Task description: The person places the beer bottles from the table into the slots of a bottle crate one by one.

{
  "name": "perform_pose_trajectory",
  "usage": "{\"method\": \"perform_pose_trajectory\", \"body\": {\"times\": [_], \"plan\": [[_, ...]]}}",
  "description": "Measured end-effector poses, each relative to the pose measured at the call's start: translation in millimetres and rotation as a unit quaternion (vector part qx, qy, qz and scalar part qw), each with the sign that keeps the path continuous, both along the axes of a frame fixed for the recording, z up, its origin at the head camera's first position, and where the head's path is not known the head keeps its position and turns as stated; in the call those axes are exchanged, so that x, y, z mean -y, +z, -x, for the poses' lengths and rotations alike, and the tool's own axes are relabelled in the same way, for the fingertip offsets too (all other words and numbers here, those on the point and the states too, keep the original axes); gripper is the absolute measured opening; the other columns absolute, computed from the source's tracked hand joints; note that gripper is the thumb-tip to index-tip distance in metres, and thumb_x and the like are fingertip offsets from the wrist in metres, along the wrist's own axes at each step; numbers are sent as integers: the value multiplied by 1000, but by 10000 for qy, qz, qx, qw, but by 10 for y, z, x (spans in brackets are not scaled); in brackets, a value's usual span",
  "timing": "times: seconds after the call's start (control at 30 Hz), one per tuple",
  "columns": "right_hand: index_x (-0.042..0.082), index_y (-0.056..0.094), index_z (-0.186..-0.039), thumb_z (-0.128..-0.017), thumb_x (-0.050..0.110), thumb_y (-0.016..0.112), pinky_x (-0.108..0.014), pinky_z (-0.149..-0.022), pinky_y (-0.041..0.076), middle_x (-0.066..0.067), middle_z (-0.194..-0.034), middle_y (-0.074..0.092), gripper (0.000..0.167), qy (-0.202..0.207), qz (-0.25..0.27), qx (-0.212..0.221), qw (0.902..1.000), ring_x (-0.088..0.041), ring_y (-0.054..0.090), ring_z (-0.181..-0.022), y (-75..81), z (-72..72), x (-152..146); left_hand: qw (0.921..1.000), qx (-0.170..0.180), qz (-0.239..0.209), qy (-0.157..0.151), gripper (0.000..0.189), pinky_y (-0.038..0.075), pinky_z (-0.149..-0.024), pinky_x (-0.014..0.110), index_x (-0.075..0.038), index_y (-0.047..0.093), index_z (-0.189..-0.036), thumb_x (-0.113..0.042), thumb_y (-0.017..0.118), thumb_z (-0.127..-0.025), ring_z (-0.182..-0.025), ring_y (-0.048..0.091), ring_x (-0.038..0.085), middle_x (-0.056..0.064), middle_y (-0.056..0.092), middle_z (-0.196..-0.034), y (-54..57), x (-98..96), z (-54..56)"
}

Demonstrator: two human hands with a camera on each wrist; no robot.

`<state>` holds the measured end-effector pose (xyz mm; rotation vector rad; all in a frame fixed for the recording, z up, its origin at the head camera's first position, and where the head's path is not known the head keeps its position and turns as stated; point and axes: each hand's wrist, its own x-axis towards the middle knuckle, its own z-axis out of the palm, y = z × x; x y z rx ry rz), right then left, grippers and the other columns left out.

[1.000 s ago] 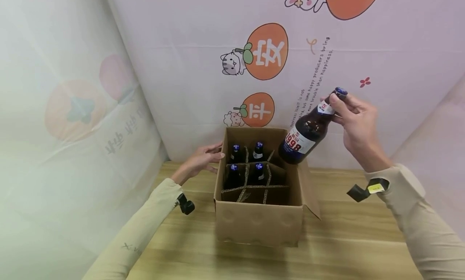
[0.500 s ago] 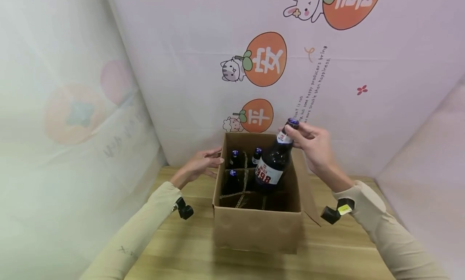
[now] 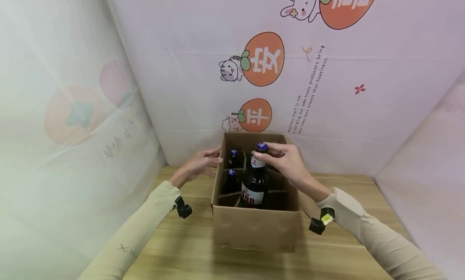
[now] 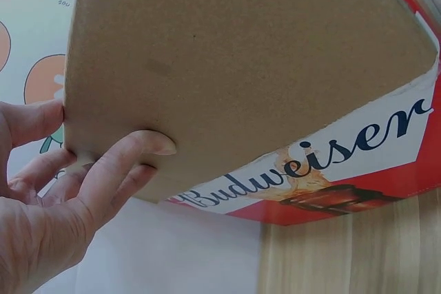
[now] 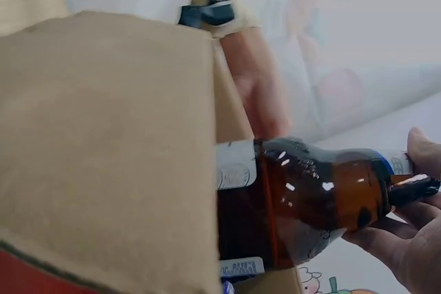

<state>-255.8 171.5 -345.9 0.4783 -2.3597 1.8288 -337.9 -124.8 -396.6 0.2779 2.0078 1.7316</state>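
My right hand point(image 3: 288, 163) holds a brown beer bottle point(image 3: 253, 182) by its neck, just under the blue cap. The bottle's lower part is inside the open cardboard box point(image 3: 254, 229), its base hidden by the front wall. In the right wrist view, the fingers and thumb wrap the neck of the bottle point(image 5: 313, 197). My left hand point(image 3: 199, 164) touches the box's left side near the back corner. Seen from the left wrist, its fingertips press lightly on the plain cardboard point(image 4: 220, 67). Two capped beer bottles point(image 3: 231, 173) show in the left cells.
Cardboard dividers point(image 3: 229, 195) split the box inside. The box stands on a wooden table point(image 3: 181, 243), and its outer side carries a red and white Budweiser print point(image 4: 324, 146). A printed white cloth point(image 3: 189, 82) hangs close behind.
My right hand has brought the beer bottle leftward and down, from above the box's right edge into the box, turning it more upright. My left hand stays at the box's side.
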Motion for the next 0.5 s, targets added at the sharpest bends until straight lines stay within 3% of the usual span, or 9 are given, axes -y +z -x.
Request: {"method": "perform_pose_trajectory", "body": {"times": [0.17, 0.33, 0.47, 0.5], "plan": [[5, 71, -134, -90, 28, 85, -18, -79, 62, -8, -118, 79, 51, -53, -564, -129, 9983, -6, 73, -95, -3, -28, 51, 10000, -38, 59, 1, 70, 58, -102, 57, -17, 27, -167, -13, 60, -105, -146, 43, 49, 25, 40, -163, -24, 17, 9], [9, 76, -128, -89, 29, 86, -18, -65, 53, -8, -112, 80, 45, 94, -1038, -101, 9945, -14, 69, -86, 50, 3, 75, 10000, -42, 30, -53, 70, 58, -103, 58, -16, 25, -167, -14, 59, -106, -146, 42, 49, 26, 39, -163, -19, 18, 5], [3, 75, -128, -87, 31, 87, -20, -69, 52, -13, -120, 77, 52, 387, -1759, -185, 9835, -15, 72, -94, 85, 32, 114, 10000, 16, -10, -84, 70, 58, -102, 57, -16, 26, -167, -13, 59, -105, -147, 41, 49, 25, 37, -164, 0, 22, -5], [2, 74, -128, -86, 31, 88, -20, -68, 51, -14, -118, 78, 53, 513, -1962, -235, 9789, -15, 71, -90, 92, 40, 128, 9999, 13, -13, -101, 70, 58, -102, 57, -16, 26, -167, -13, 59, -106, -147, 41, 49, 25, 36, -165, 6, 25, -8]]}}
